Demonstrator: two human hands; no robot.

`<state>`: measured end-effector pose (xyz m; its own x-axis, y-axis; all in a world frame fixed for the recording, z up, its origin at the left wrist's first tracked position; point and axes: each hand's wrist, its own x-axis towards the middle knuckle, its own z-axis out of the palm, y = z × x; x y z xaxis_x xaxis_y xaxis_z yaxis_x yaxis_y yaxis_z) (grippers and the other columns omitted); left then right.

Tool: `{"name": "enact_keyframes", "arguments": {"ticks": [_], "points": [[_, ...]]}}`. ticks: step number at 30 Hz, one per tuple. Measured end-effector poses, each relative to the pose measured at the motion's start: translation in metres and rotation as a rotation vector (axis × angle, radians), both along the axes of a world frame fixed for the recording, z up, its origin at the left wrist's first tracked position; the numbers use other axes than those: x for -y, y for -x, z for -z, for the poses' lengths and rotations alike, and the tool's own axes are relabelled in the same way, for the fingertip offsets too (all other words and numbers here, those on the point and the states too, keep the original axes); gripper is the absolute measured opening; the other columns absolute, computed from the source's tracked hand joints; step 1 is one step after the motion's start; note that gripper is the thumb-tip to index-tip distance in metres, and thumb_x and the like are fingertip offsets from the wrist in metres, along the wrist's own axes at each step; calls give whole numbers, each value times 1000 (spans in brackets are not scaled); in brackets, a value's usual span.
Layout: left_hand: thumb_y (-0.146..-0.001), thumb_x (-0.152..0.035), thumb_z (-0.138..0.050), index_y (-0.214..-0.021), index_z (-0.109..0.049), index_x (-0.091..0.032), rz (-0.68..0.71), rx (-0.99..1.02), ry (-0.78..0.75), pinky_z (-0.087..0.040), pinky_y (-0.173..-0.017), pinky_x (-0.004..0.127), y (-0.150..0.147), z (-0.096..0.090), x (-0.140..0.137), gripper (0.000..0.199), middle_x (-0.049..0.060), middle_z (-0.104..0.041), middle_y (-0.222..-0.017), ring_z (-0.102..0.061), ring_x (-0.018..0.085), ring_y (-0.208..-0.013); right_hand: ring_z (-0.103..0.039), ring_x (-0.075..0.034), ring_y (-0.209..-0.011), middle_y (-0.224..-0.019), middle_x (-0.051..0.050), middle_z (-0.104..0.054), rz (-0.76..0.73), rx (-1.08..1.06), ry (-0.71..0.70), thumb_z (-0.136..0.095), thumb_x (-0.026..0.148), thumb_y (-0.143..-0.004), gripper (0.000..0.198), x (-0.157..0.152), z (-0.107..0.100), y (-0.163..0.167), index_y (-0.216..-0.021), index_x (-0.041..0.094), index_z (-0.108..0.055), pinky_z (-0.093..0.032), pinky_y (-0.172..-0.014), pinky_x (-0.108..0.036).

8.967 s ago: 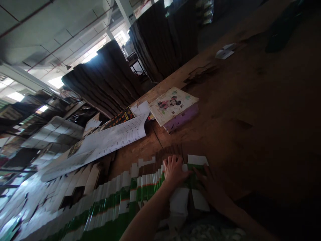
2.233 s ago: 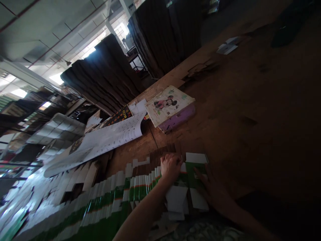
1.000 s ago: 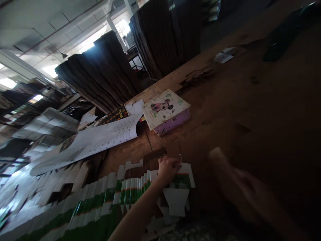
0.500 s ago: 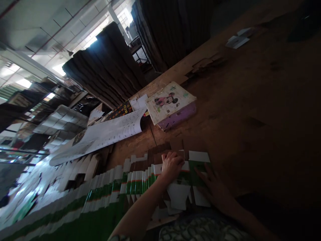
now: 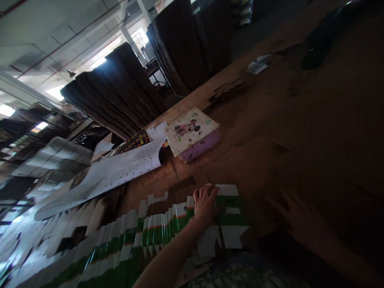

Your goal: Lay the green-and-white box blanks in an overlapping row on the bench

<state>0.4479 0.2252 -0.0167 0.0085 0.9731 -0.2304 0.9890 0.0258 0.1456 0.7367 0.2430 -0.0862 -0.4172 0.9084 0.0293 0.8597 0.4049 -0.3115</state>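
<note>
A row of flat green-and-white cartons (image 5: 156, 230) lies overlapped along the table's near side. My left hand (image 5: 205, 204) is at the right end of this row, its bent fingers closed at the upper edge of a flat carton; the palm hides part of it. Just to its right lies another flat carton (image 5: 230, 218), green across the middle with white flaps. Farther right, in deep shadow, my right hand (image 5: 303, 218) holds nothing, its fingers spread and apart from the cartons.
Beyond the cartons sits a purple box with a cartoon mouse on its pale lid (image 5: 192, 132). A large printed sheet (image 5: 120, 170) curls at its left. Small white pieces (image 5: 258, 64) lie farther back on the brown table (image 5: 258, 140). Tall dark stacks (image 5: 117, 86) stand behind.
My right hand has left the rightmost carton and moved right. My left hand stays at the row's end, and the rightmost carton is now uncovered. The view has shifted somewhat.
</note>
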Motion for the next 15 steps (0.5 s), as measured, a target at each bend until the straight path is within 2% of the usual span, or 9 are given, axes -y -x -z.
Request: {"name": "enact_keyframes", "arguments": {"ticks": [2,4,7,8,9,11,12,13,15], "points": [[-74,-40,-72,-128,-49,-30,-22,41,14,-23,-108,53,0,-3,-1,60,7,-48,-132,-39,28,-126,-44,-43,-127,-133,-21,-55,82,-11,50,-51,21,-64,64,-6,-15,-13,-127,17,-60,-43,-91,-59],[-75,-43,-70,-130,-47,-29,-63,119,40,-23,-109,51,3,-11,-4,61,7,-50,-132,-40,27,-125,-57,-38,-115,-124,-20,-62,64,-141,232,-49,26,-69,61,-11,-49,2,-128,16,-57,-50,-85,-50],[-88,-45,-50,-136,-39,-29,-178,294,67,-30,-106,47,10,-32,-13,51,5,-51,-133,-44,24,-123,-62,-27,-108,-116,-11,-68,-84,-483,478,-44,45,-82,52,-8,-111,62,-126,19,-57,-49,-90,-38],[-93,-43,-42,-136,-39,-30,-212,317,45,-31,-106,47,12,-40,-16,45,5,-51,-133,-44,23,-123,-64,-25,-103,-111,-10,-70,-101,-560,547,-40,50,-86,49,-3,-126,83,-117,20,-63,-50,-87,-35],[-94,-42,-37,-133,-42,-30,-234,293,0,-28,-107,49,14,-46,-18,41,4,-51,-133,-43,23,-124,-67,-24,-92,-98,-9,-74,-156,-576,643,-36,54,-87,50,4,-134,102,-101,19,-69,-52,-80,-32],[-93,-44,-42,-121,-53,-28,-228,161,-86,-18,-110,54,17,-52,-19,34,5,-53,-128,-41,25,-125,-69,-22,-72,-74,-8,-74,-284,-513,796,-30,57,-89,57,15,-128,119,-75,19,-70,-52,-66,-31],[-90,-45,-48,-115,-57,-27,-209,84,-105,-15,-111,55,17,-52,-18,32,5,-55,-125,-41,27,-124,-69,-23,-70,-72,-8,-73,-299,-467,787,-29,57,-89,58,18,-115,116,-71,19,-70,-52,-65,-32],[-88,-44,-53,-111,-59,-25,-184,27,-99,-17,-110,55,17,-48,-16,30,6,-57,-121,-42,27,-122,-69,-25,-76,-78,-9,-74,-260,-426,705,-30,58,-88,57,18,-97,106,-75,20,-71,-53,-69,-35],[-86,-39,-57,-106,-61,-23,-142,-7,-54,-28,-104,48,16,-37,-12,26,6,-60,-113,-47,26,-114,-64,-33,-102,-105,-13,-72,-34,-364,384,-36,60,-82,56,10,-60,68,-98,20,-71,-50,-85,-45]]}}
